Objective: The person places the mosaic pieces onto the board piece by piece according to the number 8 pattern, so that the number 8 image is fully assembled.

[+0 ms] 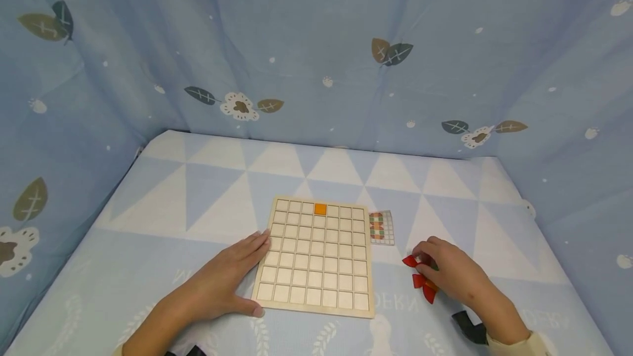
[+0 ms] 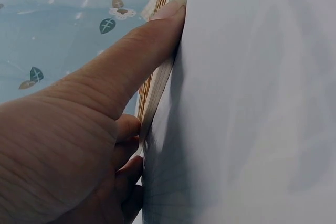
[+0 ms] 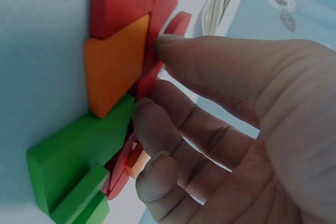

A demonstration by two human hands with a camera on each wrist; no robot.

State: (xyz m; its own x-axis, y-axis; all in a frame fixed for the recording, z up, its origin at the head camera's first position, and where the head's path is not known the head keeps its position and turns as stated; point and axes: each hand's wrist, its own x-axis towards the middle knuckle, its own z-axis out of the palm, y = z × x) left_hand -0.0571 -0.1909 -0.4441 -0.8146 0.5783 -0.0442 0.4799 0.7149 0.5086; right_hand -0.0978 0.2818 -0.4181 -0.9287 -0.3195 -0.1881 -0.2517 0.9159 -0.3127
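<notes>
A wooden grid board (image 1: 316, 257) lies on the table, with one orange square tile (image 1: 320, 209) in its far row. My left hand (image 1: 227, 273) rests along the board's left side, fingers extended at the edge and thumb at the near left corner. In the left wrist view the thumb (image 2: 142, 48) lies against the board's rim. My right hand (image 1: 452, 271) is at a small pile of blocks, fingers loosely bent. Up close, its thumb tip touches a red block (image 3: 152, 51), with other fingertips beside a green block (image 3: 79, 150). An orange block (image 3: 115, 69) leans between them.
A small pattern card (image 1: 382, 228) with a coloured grid lies against the board's right side. More red pieces (image 1: 429, 291) lie under and in front of my right hand. A dark wrist strap (image 1: 468, 327) shows by the right wrist. A blue curtain (image 1: 316, 59) hangs behind the table.
</notes>
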